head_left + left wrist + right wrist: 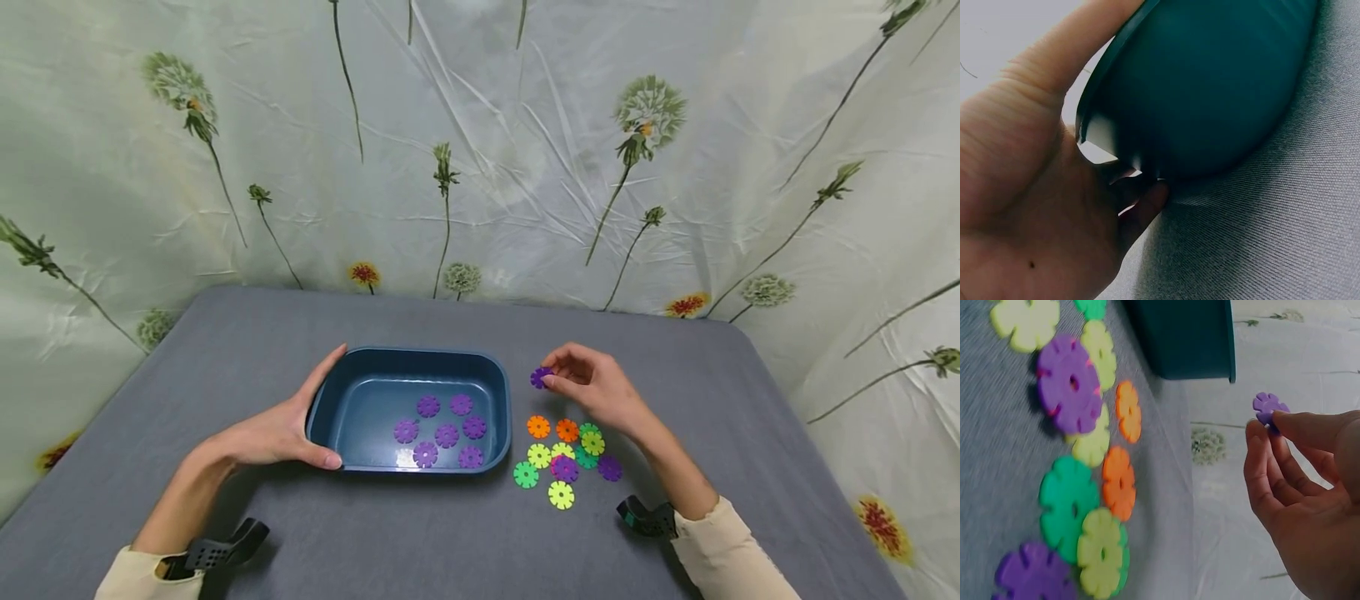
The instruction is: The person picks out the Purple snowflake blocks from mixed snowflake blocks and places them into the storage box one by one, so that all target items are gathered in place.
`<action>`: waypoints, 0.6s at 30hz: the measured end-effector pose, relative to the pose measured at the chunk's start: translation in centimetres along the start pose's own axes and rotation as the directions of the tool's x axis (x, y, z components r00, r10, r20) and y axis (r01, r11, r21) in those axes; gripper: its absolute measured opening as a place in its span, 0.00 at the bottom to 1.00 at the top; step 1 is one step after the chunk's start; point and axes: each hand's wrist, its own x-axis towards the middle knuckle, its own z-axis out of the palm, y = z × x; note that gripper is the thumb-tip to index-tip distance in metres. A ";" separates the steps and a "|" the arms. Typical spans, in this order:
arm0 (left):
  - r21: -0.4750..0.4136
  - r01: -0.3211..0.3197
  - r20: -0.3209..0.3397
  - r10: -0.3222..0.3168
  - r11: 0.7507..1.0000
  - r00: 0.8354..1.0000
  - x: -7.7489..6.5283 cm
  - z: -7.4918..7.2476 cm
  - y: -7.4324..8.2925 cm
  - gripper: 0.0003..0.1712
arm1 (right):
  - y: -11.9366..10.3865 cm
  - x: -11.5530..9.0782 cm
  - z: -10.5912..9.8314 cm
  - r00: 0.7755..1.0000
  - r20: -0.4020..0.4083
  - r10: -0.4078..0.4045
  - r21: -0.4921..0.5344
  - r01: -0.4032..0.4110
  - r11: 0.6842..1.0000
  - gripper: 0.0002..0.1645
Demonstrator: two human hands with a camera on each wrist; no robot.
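A dark blue plastic tray lies on the grey cloth, with several purple notched flower discs flat on its floor. My left hand holds the tray's left end, thumb at the near corner and fingers reaching to the far one. In the left wrist view the thumb lies along the tray's rim. Raised just beyond the tray's right side, my right hand pinches one purple flower disc between thumb and fingertips. The right wrist view shows that purple disc partly covered by the thumb.
Right of the tray, below my right hand, loose discs lie close together, some overlapping: orange, yellow, green and purple. Behind the grey table hangs a pale curtain printed with dandelions.
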 end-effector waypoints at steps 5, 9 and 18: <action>-0.003 0.010 0.000 -0.010 1.000 1.000 0.0 0.0 0.1 0.79 | -0.8 0.5 0.6 1.000 -0.015 -0.026 0.066 0.027 0.997 0.10; -0.003 0.005 0.001 -0.005 1.000 1.000 0.1 0.1 0.0 0.79 | -1.5 0.8 0.8 0.999 -0.025 -0.036 0.078 0.038 0.996 0.11; -0.023 -0.007 0.007 0.007 1.000 1.000 0.0 0.0 -0.3 0.78 | -2.6 1.5 2.1 0.998 -0.003 -0.059 0.118 0.059 0.991 0.10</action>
